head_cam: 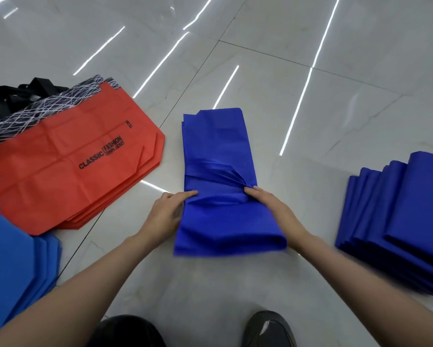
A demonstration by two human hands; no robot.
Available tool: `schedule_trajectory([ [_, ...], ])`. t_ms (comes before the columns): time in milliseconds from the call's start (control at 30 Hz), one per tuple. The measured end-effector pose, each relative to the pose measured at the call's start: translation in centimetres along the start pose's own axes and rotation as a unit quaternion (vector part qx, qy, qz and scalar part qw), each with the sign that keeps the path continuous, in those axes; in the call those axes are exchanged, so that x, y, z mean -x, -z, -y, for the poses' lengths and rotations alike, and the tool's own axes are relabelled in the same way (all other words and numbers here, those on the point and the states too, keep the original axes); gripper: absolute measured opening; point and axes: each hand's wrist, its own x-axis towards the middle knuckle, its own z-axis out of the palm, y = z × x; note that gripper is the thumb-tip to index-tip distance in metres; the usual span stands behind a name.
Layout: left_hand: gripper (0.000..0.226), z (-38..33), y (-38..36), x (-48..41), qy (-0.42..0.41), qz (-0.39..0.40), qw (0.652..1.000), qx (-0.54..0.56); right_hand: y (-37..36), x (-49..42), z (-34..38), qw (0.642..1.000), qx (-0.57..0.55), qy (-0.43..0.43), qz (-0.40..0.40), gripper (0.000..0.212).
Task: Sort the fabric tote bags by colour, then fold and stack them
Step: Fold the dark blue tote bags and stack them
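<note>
Nearest edge: a dark shoe (pixel 268 329) and a dark-clad knee (pixel 130 331) are seen at the bottom of the view, on the floor.
Left hand (pixel 164 216): placed at the left edge of the royal-blue tote bag (pixel 220 176). The index finger is laid flat on top, the other fingers are curled against the edge, and the fabric is pinched there.
Right hand (pixel 268 205): placed at the bag's right edge, opposite the left. Thumb and a fingertip are seen on top and the fabric is gathered and gripped; the other fingers are hidden.
Bag position: laid on the floor at centre, lengthwise away from the person, between both hands.
Bag appearance: plain, matte, saturated blue. It is folded into a long narrow strip, with the near end doubled over in a soft rounded fold. Creases are fanned across the middle towards the right hand, and layered edges are visible at the far end.
Lighter-blue stack (pixel 15 246): flat bags piled at near left, partly out of view.
Royal-blue stack (pixel 398 209): folded bags overlapped in steps at right, well apart from the held bag.
Red-orange stack (pixel 67 166): flat bags piled farther left, printed "CLASSIC | FASHION DOWN JACKET", with a black-and-white line-patterned top band and black handles (pixel 22 93).
Floor (pixel 310 71): glossy pale marbled tiles, crossed by reflected light strips.
</note>
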Motion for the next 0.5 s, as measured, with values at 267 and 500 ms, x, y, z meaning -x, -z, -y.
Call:
schedule_trajectory([
  [267, 0.027, -3.0, -1.8, -2.3, 0.087, -0.157, 0.965, 0.192, -0.8, -4.8, 4.3, 0.965, -0.117, -0.100, -0.213, 0.029],
  [500, 0.039, -4.0, -2.2, -4.7, 0.203, -0.240, 0.949, 0.030, -0.8, -10.2, 4.5, 0.938, 0.108, -0.225, -0.242, 0.051],
])
